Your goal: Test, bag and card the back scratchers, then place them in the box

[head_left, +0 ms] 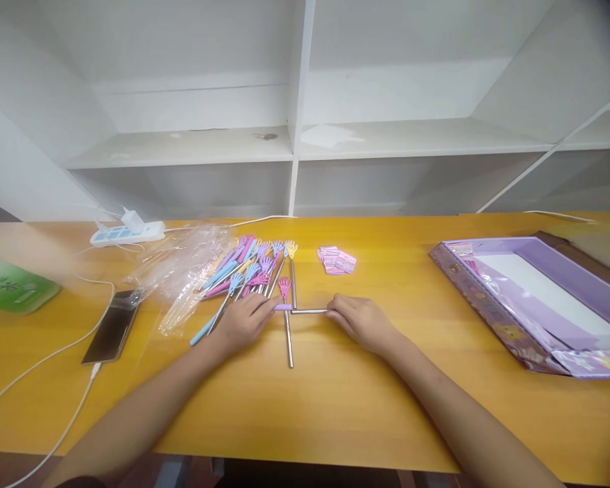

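A: Which way is the stick (310, 311) lying?
B: It's running from nine to three o'clock — straight across, between the left hand (242, 320) and the right hand (362, 322).
A: Which one is sitting nearer?
B: Neither. The left is pinching the purple handle (283, 307) at nine; the right is closing narrowly on the metal end at three.
A: What is crossing it?
B: A pink-topped stick (289, 346) is passing under the purple part, from twelve to six. A yellow-topped stick (293, 278) is pointing to twelve, its foot seemingly touching.
A: And farther out?
B: The heap of sticks (251, 272) is lying between ten and eleven, small cards (337, 260) are resting at one — and a box (475, 308) is standing at three.
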### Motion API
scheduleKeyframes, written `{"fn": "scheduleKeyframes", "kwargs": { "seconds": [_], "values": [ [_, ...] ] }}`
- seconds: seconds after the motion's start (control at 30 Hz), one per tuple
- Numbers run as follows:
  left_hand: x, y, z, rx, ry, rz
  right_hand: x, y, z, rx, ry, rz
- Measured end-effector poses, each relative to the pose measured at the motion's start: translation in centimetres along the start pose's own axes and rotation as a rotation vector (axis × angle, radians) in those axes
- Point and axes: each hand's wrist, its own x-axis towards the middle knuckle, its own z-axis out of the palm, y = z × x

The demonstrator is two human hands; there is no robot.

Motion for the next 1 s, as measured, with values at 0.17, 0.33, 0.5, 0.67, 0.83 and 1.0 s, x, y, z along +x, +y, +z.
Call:
{"fn": "scheduleKeyframes", "kwargs": {
  "seconds": [0.17, 0.33, 0.5, 0.67, 0.83, 1.0],
  "values": [
    [0.2, 0.1, -0.2, -0.016, -0.006, 0.019, -0.1, 0.2, 0.0, -0.016, -0.013, 0.021],
    [-0.1, 0.1, 0.1, -0.042, -0.016, 0.007, 0.0, 0.1, 0.1, -0.051, -0.034, 0.022],
    [-0.2, -0.1, 0.3, -0.01, -0.026, 0.012, 0.1, 0.1, 0.0, -0.106, -0.021, -0.007],
    [-0.5, -0.2, 0.5, 0.022, -0.028, 0.036, 0.0, -0.1, -0.2, -0.143, -0.015, -0.022],
    [-1.2, -0.4, 0.8, 0.016, -0.031, 0.041, -0.1, -0.6, -0.2, -0.156, -0.004, -0.035],
    [-1.1, -0.2, 0.6, 0.002, -0.041, 0.038, -0.1, -1.0, -0.3, -0.172, 0.032, -0.078]
  ]
}}
